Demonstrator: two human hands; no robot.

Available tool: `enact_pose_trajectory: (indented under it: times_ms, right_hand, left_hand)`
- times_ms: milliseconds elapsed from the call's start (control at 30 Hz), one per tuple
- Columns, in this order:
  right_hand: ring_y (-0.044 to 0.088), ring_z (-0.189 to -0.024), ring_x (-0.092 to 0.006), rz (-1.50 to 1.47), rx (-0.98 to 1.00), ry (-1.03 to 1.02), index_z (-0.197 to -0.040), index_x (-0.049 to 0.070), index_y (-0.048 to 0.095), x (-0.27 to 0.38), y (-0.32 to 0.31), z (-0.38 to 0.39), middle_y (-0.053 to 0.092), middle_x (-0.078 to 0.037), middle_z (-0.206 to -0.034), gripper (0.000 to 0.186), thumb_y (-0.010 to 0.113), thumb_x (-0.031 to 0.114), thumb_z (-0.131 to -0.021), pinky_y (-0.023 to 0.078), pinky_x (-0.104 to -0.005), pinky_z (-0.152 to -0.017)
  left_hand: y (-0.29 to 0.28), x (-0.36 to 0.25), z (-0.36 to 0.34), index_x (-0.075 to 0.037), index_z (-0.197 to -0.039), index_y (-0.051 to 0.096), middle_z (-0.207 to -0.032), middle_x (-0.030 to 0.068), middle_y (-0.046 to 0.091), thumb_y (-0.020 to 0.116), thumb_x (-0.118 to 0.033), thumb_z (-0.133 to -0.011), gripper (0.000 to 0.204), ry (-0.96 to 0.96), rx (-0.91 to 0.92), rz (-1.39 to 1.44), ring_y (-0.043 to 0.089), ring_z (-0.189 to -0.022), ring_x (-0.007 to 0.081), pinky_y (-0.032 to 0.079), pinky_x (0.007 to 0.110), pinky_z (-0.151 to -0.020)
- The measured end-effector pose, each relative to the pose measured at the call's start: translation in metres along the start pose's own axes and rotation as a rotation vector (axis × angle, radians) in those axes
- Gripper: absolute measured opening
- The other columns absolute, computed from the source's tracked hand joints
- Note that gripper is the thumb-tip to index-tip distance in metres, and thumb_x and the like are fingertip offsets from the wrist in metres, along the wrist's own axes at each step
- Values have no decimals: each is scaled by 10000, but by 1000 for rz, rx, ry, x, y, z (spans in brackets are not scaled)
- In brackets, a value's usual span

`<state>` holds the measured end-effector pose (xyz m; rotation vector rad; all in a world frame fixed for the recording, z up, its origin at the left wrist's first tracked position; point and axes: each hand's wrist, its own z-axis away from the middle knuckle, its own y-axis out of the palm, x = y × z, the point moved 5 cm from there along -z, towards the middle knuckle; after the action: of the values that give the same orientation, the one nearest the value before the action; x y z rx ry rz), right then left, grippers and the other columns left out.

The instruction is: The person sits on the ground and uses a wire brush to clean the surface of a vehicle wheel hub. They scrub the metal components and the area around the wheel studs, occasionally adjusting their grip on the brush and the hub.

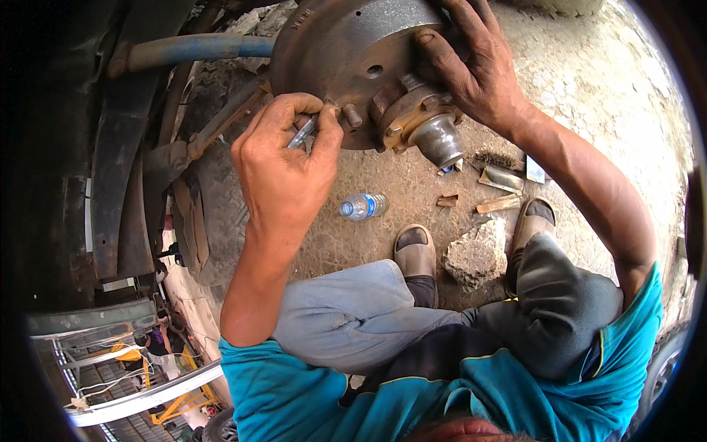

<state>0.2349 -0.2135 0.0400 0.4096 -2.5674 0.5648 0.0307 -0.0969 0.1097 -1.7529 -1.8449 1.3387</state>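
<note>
While the left hand (286,158) is curled up pinching a metal rod (303,132) by the drum (324,55), the right hand (482,77) is half-open against it, can't tell if it's gripping tbh.

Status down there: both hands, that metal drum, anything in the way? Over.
Left hand pinching small metal rod near a stud. Right hand against metal drum. Nothing obviously in the way; plastic bottle lies apart from both.
</note>
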Motion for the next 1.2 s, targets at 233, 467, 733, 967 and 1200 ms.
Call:
enact_pose_trajectory:
  times_ms: [233,467,733,967,1200]
  right_hand:
    - [441,-1380,-454,31,-4,3,-1482,27,483,-2,0,2,452,-268,-1474,571,629,263,-984,370,-510,-1158]
    - [432,-1388,-455,39,6,5,-1489,30,476,0,0,1,446,-267,-1480,571,626,265,-991,363,-511,-1165]
    - [428,-1390,-444,30,13,15,-1486,26,474,-1,2,2,447,-263,-1484,572,620,281,-995,357,-504,-1169]
    - [423,-1395,-433,38,1,-5,-1481,10,472,-4,3,3,461,-251,-1482,570,612,275,-996,349,-500,-1169]
    - [422,-1397,-436,-1,-9,-56,-1484,8,467,-3,-1,0,439,-266,-1488,561,600,256,-998,356,-493,-1167]
  left_hand:
    - [3,-9,-7,2,-877,707,-803,134,708,764,-15,-791,104,118,-6,-33,702,-694,273,547,370,-642]
    - [5,-15,-11,-8,-866,701,-828,136,711,755,-14,-785,98,221,17,-111,705,-704,301,554,392,-644]
    - [4,-1,-6,11,-855,711,-768,93,710,769,-32,-800,90,-38,38,4,659,-674,175,515,312,-609]
    - [6,2,-7,22,-841,712,-726,97,708,776,-44,-800,101,4,5,18,646,-623,166,503,300,-584]
    - [10,-8,-16,5,-804,710,-688,122,707,796,-61,-771,114,50,-23,-2,664,-564,202,512,343,-554]
